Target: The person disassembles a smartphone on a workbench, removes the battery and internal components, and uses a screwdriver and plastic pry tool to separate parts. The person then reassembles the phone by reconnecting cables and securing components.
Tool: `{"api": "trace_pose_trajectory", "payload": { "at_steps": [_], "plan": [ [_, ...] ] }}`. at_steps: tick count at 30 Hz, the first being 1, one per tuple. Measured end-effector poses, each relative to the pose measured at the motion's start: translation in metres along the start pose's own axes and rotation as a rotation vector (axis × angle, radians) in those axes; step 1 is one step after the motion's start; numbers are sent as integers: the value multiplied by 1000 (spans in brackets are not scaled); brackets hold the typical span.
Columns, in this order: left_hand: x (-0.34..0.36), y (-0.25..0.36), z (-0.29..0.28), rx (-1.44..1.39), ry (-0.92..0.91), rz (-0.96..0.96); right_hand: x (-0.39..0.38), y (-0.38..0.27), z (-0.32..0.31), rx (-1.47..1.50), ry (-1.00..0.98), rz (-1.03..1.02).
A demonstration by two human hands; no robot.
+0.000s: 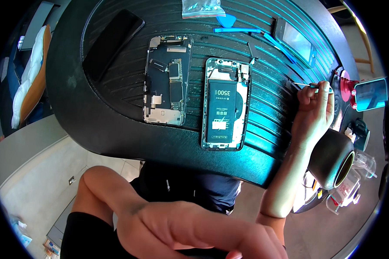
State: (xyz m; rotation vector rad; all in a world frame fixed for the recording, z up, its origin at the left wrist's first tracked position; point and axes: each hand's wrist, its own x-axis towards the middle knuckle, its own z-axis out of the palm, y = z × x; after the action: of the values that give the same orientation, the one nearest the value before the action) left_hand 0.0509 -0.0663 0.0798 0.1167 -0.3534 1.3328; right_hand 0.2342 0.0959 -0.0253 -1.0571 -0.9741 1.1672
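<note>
Tweezers pinched in the right hand beside opened phone.

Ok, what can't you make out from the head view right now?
- Left hand: close to the lens, blurred, cut off by the lower edge.
- Tool tip in the right hand: too small to tell its kind.
- Opened phone with battery: small parts unresolved.
- Items beyond the dark cup: warped at the rim.

A dark ribbed round table stands over pale floor tiles, with white-and-orange cushions at left.
</note>
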Motion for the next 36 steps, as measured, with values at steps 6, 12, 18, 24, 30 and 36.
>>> {"api": "trace_pose_trajectory", "payload": {
  "at_steps": [6,12,18,24,30,36],
  "plan": [
    [-13,11,24,-104,186,-148,0,-3,1,31,0,-4],
    [-3,15,-2,113,51,-133,-2,-3,2,24,10,-13],
    [-6,18,10,140,95,-195,0,-5,0,34,-21,-18],
    [0,36,-19,560,-6,-474,0,-9,-1,46,2,-24],
    [-43,8,-62,1171,-142,-890,2,-8,-1,-193,25,-182],
    [-86,-5,-117,1921,-1046,-645,-24,-20,-19,-553,99,-196]
  ]
}}
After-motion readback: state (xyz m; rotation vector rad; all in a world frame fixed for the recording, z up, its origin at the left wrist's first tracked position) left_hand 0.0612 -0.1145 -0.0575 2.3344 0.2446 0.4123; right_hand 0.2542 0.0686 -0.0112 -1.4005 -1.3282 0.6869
